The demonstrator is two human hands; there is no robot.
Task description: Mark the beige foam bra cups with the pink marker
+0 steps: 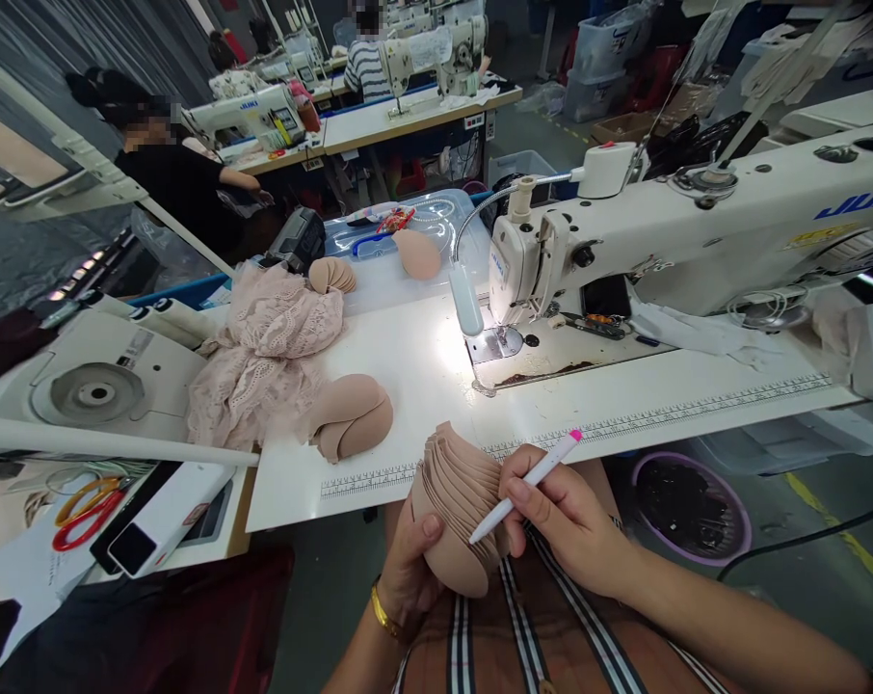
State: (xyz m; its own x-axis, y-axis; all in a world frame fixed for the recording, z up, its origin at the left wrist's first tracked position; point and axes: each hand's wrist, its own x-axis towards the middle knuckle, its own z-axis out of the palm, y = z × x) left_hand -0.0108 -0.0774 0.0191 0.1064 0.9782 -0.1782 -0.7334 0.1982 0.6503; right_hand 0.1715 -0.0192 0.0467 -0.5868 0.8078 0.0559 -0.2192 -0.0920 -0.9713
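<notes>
A fanned stack of beige cups (460,506) is gripped in my left hand (410,554), thumb on the near face, just off the table's front edge. My right hand (563,511) is closed round a white pen (530,485) with a pink end; its other tip points down-left at the stack's layered edges. Those fingers also lie close beside the stack's right side. More beige cups (354,416) lie nested on the white table (408,361), left of the stack. Pale pink lace fabric (267,337) is heaped behind them to the left.
A sewing machine (588,246) with a lit lamp (466,299) stands at the right. Behind the table, a clear plastic lid (436,217) holds a cup and small items. A ruler strip (646,414) follows the front edge. One person (183,183) sits at the back left.
</notes>
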